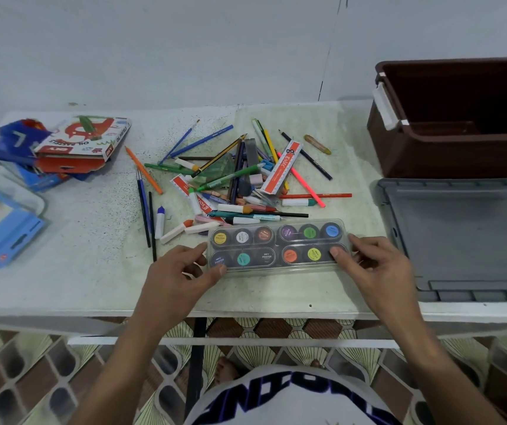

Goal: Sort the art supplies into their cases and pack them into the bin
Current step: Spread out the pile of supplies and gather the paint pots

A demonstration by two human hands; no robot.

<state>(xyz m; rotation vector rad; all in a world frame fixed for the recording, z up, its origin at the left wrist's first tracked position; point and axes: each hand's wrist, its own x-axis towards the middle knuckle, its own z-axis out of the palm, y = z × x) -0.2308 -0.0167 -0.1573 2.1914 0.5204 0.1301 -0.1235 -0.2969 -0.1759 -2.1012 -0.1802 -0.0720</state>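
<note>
- My left hand (pixel 184 268) grips the left end of the clear poster-paint case (pixel 278 246), thumb on the near corner and fingers curled at its edge.
- My right hand (pixel 365 259) pinches the right end, thumb pressed on the lid over the last jar and fingers wrapped round the end.
- The case lies flat on the table (pixel 99 271) near the front edge, straight before me, with twelve paint jars seated in two rows under the lid.
- I judge this is the closing or lifting step for the paint set: every slot looks filled, though I cannot tell whether the lid is snapped down all round.
- Next I would press the lid tight, then carry the case level to the right and into the brown bin (pixel 460 118), which stands open at the far right of the table.
- The grey bin lid (pixel 466 234) lies flat just right of the case, under that path, so I would have to lift over it.
- Just behind the case sits the loose pile of pencils, pens and crayons (pixel 240 179), some touching its far edge; sliding the case back would shove them.
- A red and white ruler box (pixel 281 171) lies aslant on the pile.
- At the far left lie the oil pastels box (pixel 83 139) on a blue heap, and nearer me a blue case (pixel 4 231), all yet to be filled.
</note>
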